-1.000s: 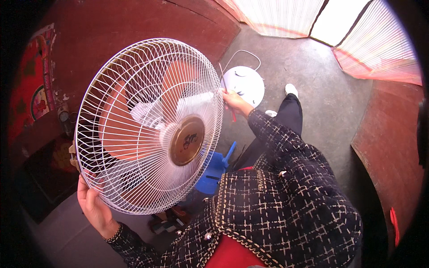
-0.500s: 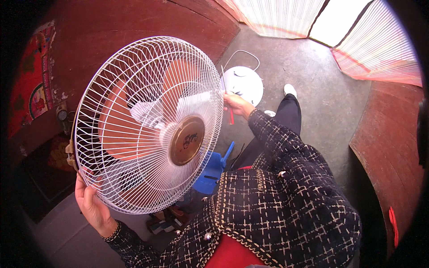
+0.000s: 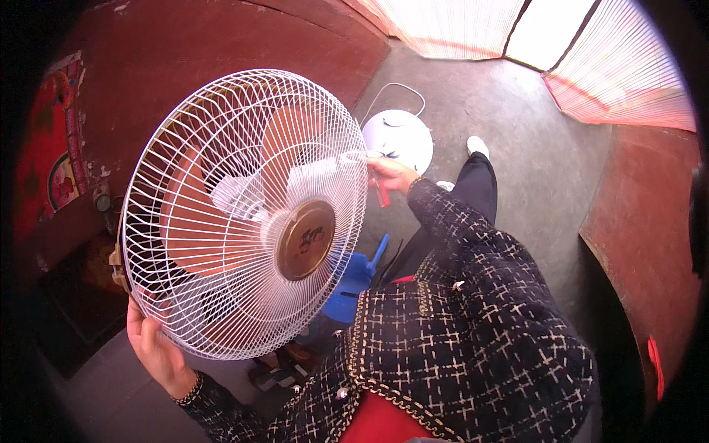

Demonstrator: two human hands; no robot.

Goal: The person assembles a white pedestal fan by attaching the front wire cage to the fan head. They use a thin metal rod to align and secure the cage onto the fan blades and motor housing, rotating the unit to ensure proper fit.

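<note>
Red poster [image 3: 63, 140] on wall at 9 o'clock. Left hand [image 3: 155, 347] clamped on white fan guard [image 3: 244, 214] rim at 7 o'clock. Right hand [image 3: 391, 176] closed on red tool [image 3: 382, 193]; round white base [image 3: 399, 140] at 1 o'clock.

White fan grille [image 3: 244, 214] (gold hub), orange blades [image 3: 284, 140], checked black sleeve [image 3: 458, 229]

This looks like a plain room in a home, or a small repair corner of one. The floor [image 3: 509, 111] is bare grey concrete, and the walls [image 3: 221, 44] are painted dark red with worn, chipped patches. A colourful poster [image 3: 63, 140] hangs on the left wall. Daylight comes through pale slatted blinds [image 3: 620, 66] at the far end. A white round fan base [image 3: 399, 136] with its cord lies on the floor.
</note>
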